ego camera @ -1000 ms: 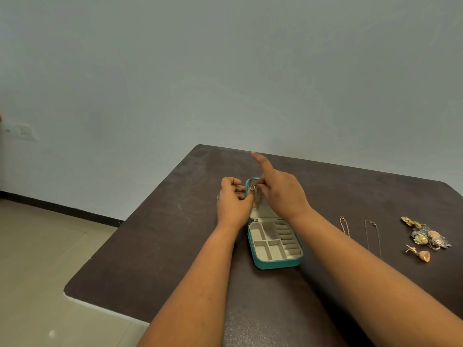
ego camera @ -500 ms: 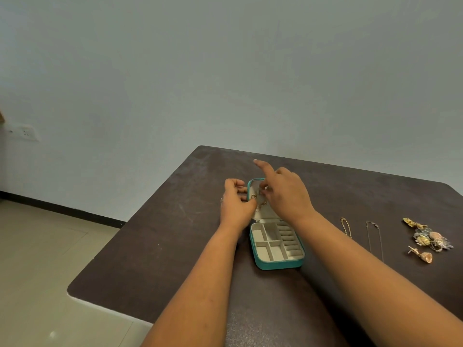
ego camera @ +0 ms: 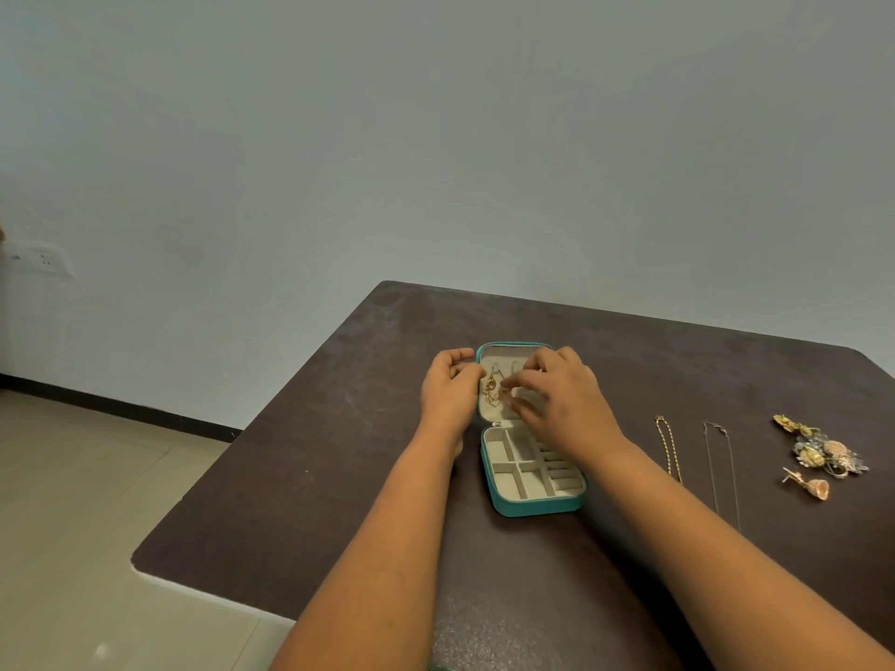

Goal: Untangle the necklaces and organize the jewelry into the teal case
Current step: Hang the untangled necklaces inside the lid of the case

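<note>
The teal case (ego camera: pixel 532 507) lies open on the dark table (ego camera: pixel 339 452), its cream lid propped up at the far side. A gold necklace (ego camera: pixel 493 387) hangs against the inside of the lid. My left hand (ego camera: pixel 448 392) grips the lid's left edge, thumb by the necklace. My right hand (ego camera: pixel 562 399) reaches over the case and pinches the chain at the lid with its fingertips. The compartments of the tray below look bare where they show.
Right of the case lie a gold chain (ego camera: pixel 668 447) and a thin silver chain (ego camera: pixel 721 472), stretched out side by side. Further right sits a cluster of ornate earrings (ego camera: pixel 823 452). The table's left edge drops to a tiled floor (ego camera: pixel 97 525).
My right index finger, raised and pointing before, has come down and the fingers now close on the chain at the lid. The left hand has stayed on the lid's edge.
</note>
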